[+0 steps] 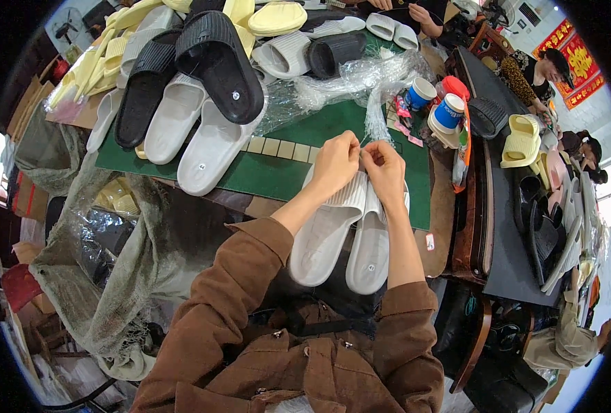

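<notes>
Two pale grey slides (347, 237) lie side by side at the near edge of the green mat (278, 175); the left hand (334, 162) and right hand (384, 165) meet over their straps, fingertips pinched shut on something too small to tell

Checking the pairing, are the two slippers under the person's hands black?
No, the pair of slippers under the left hand and right hand is pale grey-white.

Slipper straps (360, 196) under hands
</notes>
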A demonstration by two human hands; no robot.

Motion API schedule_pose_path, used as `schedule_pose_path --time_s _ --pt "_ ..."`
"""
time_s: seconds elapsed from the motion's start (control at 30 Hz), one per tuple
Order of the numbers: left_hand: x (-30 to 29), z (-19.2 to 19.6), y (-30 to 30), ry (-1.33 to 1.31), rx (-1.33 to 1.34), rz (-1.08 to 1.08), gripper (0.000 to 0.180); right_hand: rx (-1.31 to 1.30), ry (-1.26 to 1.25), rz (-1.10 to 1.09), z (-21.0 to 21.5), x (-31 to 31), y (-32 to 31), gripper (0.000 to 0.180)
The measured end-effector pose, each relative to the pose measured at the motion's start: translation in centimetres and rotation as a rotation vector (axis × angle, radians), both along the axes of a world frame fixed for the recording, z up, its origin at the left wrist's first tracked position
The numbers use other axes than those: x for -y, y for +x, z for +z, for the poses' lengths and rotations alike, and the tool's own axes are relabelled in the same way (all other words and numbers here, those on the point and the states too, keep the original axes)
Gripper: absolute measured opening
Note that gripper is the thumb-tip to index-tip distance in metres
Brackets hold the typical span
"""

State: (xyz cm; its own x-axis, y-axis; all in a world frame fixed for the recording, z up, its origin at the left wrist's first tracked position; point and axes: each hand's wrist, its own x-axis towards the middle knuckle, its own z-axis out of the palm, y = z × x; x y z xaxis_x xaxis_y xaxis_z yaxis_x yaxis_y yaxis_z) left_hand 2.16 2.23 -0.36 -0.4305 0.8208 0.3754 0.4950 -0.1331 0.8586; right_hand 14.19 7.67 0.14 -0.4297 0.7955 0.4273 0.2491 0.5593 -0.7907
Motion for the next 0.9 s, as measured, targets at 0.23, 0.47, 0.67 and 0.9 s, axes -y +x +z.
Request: schedule_pose_path --time_s 0.23,0.47,0.67,0.9 --pt "0.01 -0.01 -0.04 -0.006 0.001 -0.020 0.006 -0.019 0.041 -0.070 0.08 0.21 -0.10 0.006" --pt "0.12 0.02 0.12 -0.010 -0.028 -0.039 0.006 -0.056 0.029 -0.228 -0.42 0.01 0.07 0.005" --pt "0.13 0.28 0.23 -0.043 -0.027 -0.035 0.008 0.010 0.060 -0.137 -0.26 -0.01 0.24 0.006" --pt "0.16 0.13 -0.10 -0.032 -0.031 -0.007 0.009 -0.017 0.072 0.004 0.25 0.10 -0.13 0.005"
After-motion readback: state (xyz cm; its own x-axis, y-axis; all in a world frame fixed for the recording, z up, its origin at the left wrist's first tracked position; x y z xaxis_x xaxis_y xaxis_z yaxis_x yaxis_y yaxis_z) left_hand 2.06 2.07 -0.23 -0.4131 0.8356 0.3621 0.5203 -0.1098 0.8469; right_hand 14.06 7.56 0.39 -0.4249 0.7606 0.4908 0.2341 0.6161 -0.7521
